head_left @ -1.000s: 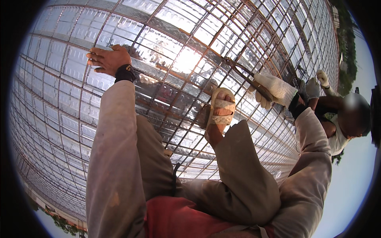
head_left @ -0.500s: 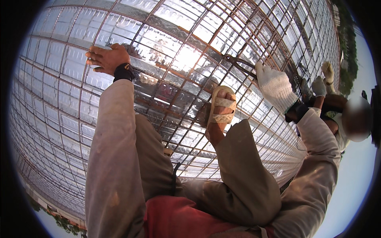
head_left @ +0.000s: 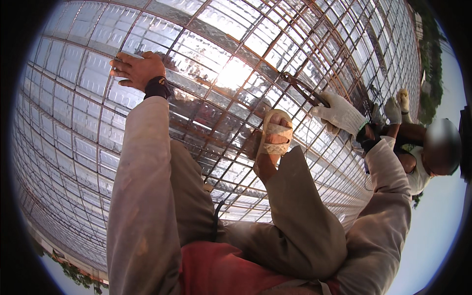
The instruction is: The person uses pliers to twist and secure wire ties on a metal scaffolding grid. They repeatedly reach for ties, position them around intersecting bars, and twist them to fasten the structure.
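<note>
My bare left hand [head_left: 141, 71], with a dark band at the wrist, is over the rebar mesh [head_left: 101, 115] at the upper left. Its fingers are spread and it holds nothing; whether it presses on the bars I cannot tell. On the right, my right hand [head_left: 340, 112], in a white knitted glove, grips the handles of a pair of pincers [head_left: 304, 89]. The jaws of the pincers point up and left, close to a crossing of bars, and what they touch is too small to make out.
Shiny metal decking [head_left: 81, 105] lies under the bars. My sandaled foot [head_left: 276, 132] stands on the mesh between my hands. A co-worker [head_left: 418, 142] with gloved hands [head_left: 393, 109] crouches close on the right. Trees [head_left: 430, 73] and sky lie beyond.
My right hand has rolled over and dropped slightly, and the pincers' handles now look closer together. My left hand has shifted a little rightward in view. The co-worker has moved slightly.
</note>
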A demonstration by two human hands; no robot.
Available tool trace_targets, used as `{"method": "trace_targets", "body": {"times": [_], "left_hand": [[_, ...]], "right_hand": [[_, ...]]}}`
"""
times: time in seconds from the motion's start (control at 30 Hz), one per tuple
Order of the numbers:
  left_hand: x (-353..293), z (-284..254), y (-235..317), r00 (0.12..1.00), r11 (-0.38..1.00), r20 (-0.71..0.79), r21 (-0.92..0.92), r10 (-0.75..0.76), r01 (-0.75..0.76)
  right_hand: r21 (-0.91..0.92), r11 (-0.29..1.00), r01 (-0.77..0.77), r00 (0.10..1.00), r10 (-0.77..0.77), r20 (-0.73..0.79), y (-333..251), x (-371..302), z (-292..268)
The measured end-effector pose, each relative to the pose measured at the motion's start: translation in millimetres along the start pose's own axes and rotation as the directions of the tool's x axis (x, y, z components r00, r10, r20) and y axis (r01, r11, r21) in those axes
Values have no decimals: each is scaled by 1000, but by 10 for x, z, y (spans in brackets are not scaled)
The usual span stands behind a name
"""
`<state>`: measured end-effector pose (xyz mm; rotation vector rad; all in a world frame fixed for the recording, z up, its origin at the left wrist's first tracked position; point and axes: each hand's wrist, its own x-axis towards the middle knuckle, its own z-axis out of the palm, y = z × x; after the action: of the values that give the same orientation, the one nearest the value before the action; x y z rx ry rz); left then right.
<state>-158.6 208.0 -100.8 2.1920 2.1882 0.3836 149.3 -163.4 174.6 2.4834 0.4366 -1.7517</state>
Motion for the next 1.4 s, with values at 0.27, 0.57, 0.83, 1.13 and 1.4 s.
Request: {"method": "trace_targets", "body": {"times": [0.27,0.57,0.83,1.13,1.4], "left_hand": [[5,27,32,1000,1000,18,10,0,0],[4,6,43,997,1000,69,-12,-21,22],[-16,9,94,998,1000,57,-20,0,1],[-42,-72,96,996,999,93,-51,-14,19],[19,30,23,997,999,72,53,-9,6]], "right_hand": [[-675,708,207,837,-485,-251,51,-119,102],[-901,434,-11,852,-468,-235,-119,-110,62],[-704,628,330,863,-503,-45,266,46,-195],[673,738,-54,993,-30,113,366,-194,355],[-357,919,166,834,-324,-446,418,-58,464]]}}
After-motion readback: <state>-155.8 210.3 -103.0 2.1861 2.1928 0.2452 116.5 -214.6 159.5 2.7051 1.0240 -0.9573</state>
